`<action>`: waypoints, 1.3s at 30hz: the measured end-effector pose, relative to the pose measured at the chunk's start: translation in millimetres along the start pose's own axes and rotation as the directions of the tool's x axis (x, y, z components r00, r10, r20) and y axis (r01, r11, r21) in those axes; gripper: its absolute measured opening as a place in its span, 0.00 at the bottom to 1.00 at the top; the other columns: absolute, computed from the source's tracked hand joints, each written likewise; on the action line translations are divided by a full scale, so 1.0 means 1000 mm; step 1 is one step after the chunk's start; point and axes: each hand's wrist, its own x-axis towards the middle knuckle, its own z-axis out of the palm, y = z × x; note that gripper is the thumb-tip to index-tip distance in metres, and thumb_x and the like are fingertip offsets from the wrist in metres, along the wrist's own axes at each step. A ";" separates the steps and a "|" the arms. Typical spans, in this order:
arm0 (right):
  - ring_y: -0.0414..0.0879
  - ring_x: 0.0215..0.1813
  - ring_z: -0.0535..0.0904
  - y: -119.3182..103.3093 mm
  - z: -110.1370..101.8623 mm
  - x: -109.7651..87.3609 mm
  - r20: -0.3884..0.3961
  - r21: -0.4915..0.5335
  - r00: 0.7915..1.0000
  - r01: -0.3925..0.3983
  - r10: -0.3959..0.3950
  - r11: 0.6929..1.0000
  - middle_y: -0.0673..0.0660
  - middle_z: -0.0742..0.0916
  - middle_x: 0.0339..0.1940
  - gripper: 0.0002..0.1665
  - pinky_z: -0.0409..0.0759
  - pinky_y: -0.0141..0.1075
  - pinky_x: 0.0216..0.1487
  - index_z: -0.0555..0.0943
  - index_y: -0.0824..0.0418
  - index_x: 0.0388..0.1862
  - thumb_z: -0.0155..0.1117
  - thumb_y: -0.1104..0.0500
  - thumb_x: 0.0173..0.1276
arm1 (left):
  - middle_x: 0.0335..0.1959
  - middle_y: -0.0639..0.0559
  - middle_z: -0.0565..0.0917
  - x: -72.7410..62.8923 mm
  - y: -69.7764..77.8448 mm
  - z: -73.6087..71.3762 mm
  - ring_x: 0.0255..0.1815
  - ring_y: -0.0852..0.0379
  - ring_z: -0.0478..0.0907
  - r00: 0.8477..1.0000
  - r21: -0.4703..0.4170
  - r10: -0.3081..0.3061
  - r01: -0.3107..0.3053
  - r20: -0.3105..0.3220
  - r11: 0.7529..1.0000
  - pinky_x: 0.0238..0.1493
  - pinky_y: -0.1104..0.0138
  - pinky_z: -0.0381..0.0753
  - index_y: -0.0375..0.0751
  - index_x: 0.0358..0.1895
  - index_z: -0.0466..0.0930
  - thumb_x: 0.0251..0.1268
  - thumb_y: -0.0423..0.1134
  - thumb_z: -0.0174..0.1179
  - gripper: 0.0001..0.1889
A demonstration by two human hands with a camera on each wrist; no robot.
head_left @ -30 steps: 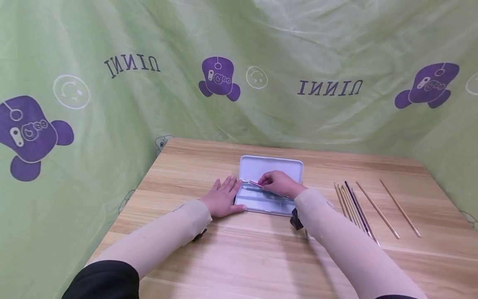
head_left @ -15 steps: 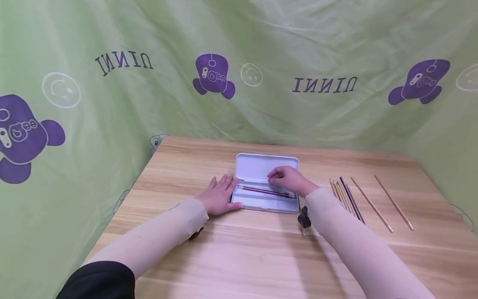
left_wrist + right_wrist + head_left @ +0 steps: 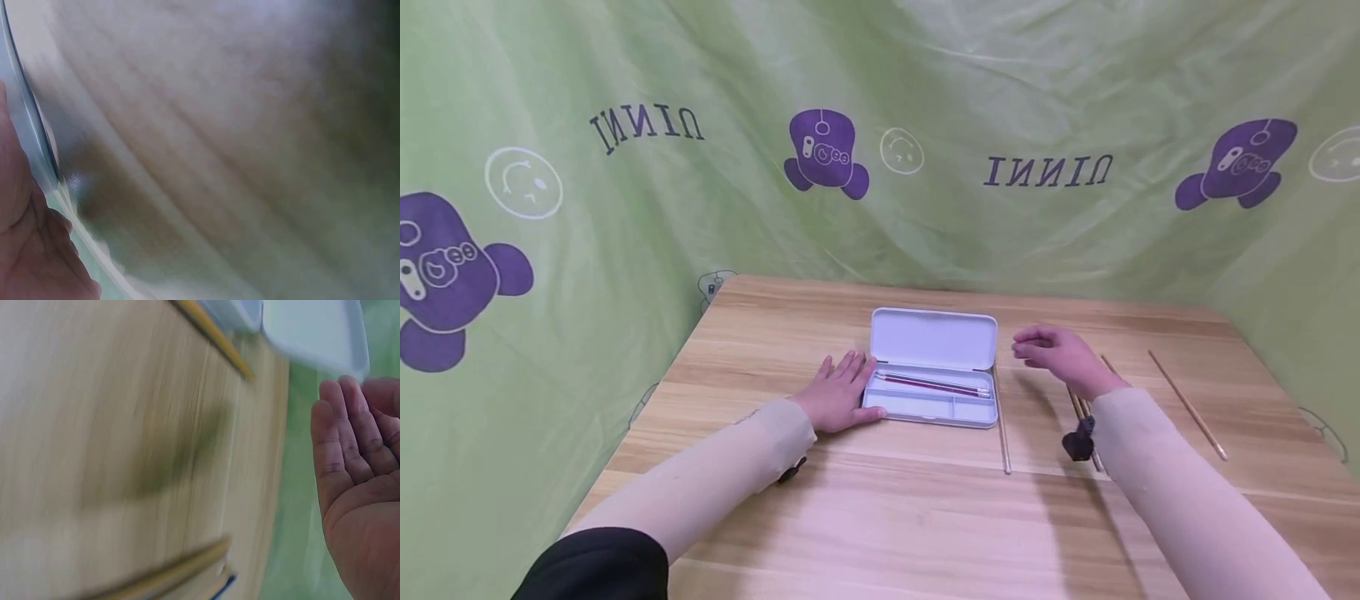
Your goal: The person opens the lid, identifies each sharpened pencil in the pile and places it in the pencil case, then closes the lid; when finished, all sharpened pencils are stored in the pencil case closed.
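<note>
A pale pencil case point(image 3: 934, 342) lies open on the table with its lid tilted up at the back. Dark red striped pencils point(image 3: 932, 384) lie together in its rear compartment; the front compartments hold nothing visible. My left hand point(image 3: 841, 393) rests at the case's left side, fingers spread and thumb along the front corner. In the left wrist view part of that hand point(image 3: 31, 231) shows beside the case's edge. My right hand point(image 3: 1067, 360) hovers to the right of the case, fingers relaxed and nothing in them. The right wrist view shows its palm point(image 3: 369, 525) bare.
A thin wooden stick point(image 3: 1003, 425) lies along the case's right side. Several more sticks point(image 3: 1081, 405) lie under my right hand and wrist, partly hidden. Another stick point(image 3: 1187, 404) lies farther right. A green printed cloth point(image 3: 955, 233) hangs behind the wooden table point(image 3: 910, 517).
My right hand has let go of a pencil, which lies in the case, and has moved right, away from the case toward the sticks. My left hand has stayed at the case's left side.
</note>
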 end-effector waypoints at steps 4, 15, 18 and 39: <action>0.34 0.49 0.83 0.019 -0.024 -0.016 -0.075 0.113 0.997 -0.007 0.016 0.994 0.60 0.85 0.54 0.29 0.82 0.30 0.55 0.64 0.85 0.68 0.59 0.65 0.79 | 0.85 0.37 0.42 0.000 0.001 0.000 0.85 0.42 0.35 1.000 -0.011 0.006 -0.006 0.005 1.000 0.80 0.43 0.34 0.37 0.85 0.39 0.75 0.71 0.45 0.52; 0.32 0.46 0.84 0.058 -0.060 -0.050 -0.159 0.322 0.985 -0.015 0.069 0.947 0.38 0.87 0.41 0.08 0.82 0.25 0.49 0.77 0.61 0.53 0.59 0.68 0.79 | 0.85 0.37 0.41 -0.001 -0.002 0.003 0.85 0.42 0.33 1.000 -0.018 0.011 -0.011 0.007 1.000 0.79 0.42 0.33 0.37 0.85 0.37 0.75 0.71 0.45 0.52; 0.30 0.46 0.83 0.065 -0.061 -0.058 -0.189 0.263 0.977 -0.047 0.099 0.964 0.37 0.85 0.43 0.15 0.81 0.24 0.49 0.74 0.73 0.60 0.58 0.66 0.80 | 0.85 0.38 0.40 0.000 -0.002 0.004 0.85 0.43 0.33 1.000 -0.018 0.009 -0.009 0.007 1.000 0.79 0.43 0.33 0.38 0.85 0.37 0.75 0.72 0.45 0.52; 0.21 0.39 0.72 0.088 -0.053 -0.075 -0.342 -0.099 0.921 -0.233 0.187 0.967 0.80 0.77 0.62 0.29 0.76 0.17 0.42 0.66 0.82 0.70 0.57 0.64 0.79 | 0.85 0.37 0.43 0.000 -0.002 0.000 0.85 0.42 0.35 1.000 -0.015 0.013 -0.012 0.007 1.000 0.79 0.42 0.35 0.38 0.85 0.39 0.75 0.71 0.46 0.52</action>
